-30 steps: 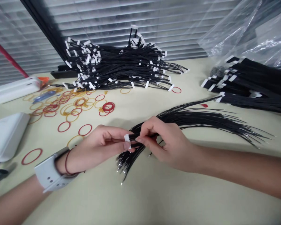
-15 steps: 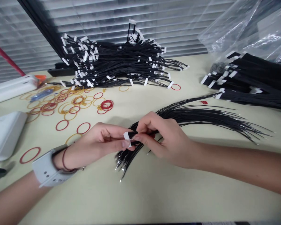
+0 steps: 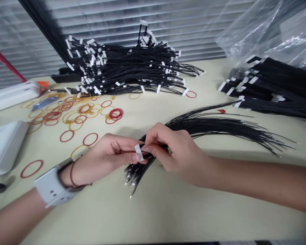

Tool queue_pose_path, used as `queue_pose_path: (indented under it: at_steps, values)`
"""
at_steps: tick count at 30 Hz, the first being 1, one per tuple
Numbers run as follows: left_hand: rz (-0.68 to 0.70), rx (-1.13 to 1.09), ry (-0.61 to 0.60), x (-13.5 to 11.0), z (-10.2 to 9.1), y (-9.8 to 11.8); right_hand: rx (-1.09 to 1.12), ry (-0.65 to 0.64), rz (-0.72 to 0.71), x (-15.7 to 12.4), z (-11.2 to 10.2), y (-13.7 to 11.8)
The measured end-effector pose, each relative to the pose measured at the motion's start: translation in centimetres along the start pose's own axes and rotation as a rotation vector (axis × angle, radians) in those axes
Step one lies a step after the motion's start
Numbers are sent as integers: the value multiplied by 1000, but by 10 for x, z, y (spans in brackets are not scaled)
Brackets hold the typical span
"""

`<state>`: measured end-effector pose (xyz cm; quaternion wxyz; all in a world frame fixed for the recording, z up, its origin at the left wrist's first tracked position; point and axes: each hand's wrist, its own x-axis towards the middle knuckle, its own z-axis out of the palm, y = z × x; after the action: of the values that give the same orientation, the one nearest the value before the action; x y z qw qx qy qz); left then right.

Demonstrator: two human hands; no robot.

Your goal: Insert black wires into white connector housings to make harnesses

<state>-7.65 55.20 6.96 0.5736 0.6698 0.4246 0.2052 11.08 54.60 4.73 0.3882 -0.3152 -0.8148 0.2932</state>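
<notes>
The left hand (image 3: pixel 114 153) pinches a white connector housing (image 3: pixel 139 152) over the black wire bundle (image 3: pixel 214 127) — the right hand (image 3: pixel 177 149) pinches a black lead (image 3: pixel 142 145) beside it. Back right, a clear plastic bag (image 3: pixel 244 37) — contents unclear.

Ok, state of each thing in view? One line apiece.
Left hand: pinching white connector
White connector: held, tilted
Right hand: pinched on black wires beside white connector
Wire bundle: loose, free ends splayed at right
Cable pile: heaped
Rubber bands: mostly scattered, unstretched
Plastic bag: crumpled
Grey wristband: worn
</notes>
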Motion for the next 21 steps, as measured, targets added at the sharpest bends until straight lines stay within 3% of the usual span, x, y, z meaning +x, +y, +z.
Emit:
queue_pose_path:
  at_steps: [10, 21]
  values:
    - [49, -36, 35, 1, 5, -1, -143, -71, -140, -6, 6, 5]
    - [125, 93, 120, 1, 5, 4, -95, -103, -48, 9, -6, 8]
